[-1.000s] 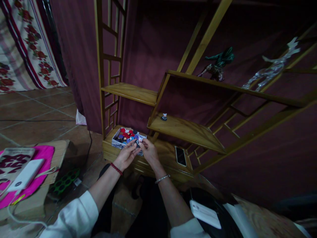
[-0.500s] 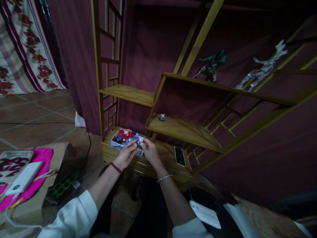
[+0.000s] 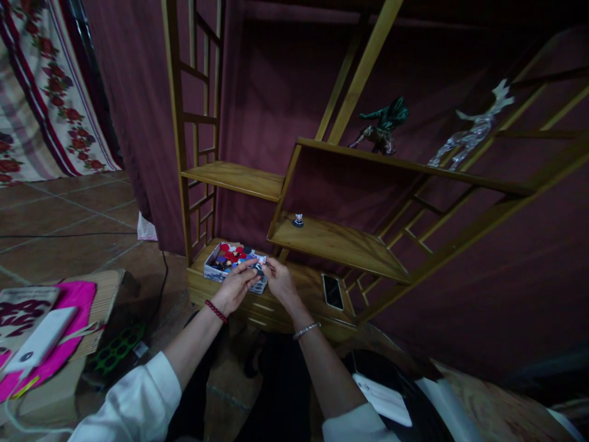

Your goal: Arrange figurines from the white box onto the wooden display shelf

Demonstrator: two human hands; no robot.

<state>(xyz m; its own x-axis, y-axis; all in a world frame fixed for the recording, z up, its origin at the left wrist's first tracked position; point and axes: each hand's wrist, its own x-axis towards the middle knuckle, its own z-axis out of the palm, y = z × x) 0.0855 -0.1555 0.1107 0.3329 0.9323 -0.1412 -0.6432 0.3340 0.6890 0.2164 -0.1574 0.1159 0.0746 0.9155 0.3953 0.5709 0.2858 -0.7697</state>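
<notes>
Between my two hands is a small figurine (image 3: 261, 262) with a white head and a dark round base. My left hand (image 3: 236, 286) pinches it from the left, and my right hand (image 3: 278, 280) grips it from the right. Just behind my fingers a shallow cardboard box (image 3: 212, 274) sits on the low cabinet top, full of red, blue, purple and black small pieces. A similar figurine (image 3: 298, 220) stands upright on the middle shelf (image 3: 338, 247), to the right and above my hands.
A phone (image 3: 332, 291) lies on the cabinet to the right. Higher up stand a green and brown statue (image 3: 381, 126) and a clear deer figure (image 3: 473, 132). At left, a low table (image 3: 107, 288) holds a white power bank (image 3: 42, 341) on pink cloth.
The view has shifted slightly, so the shelves sit a little further left. My hands keep hold of the figurine over the box, hardly moving.
</notes>
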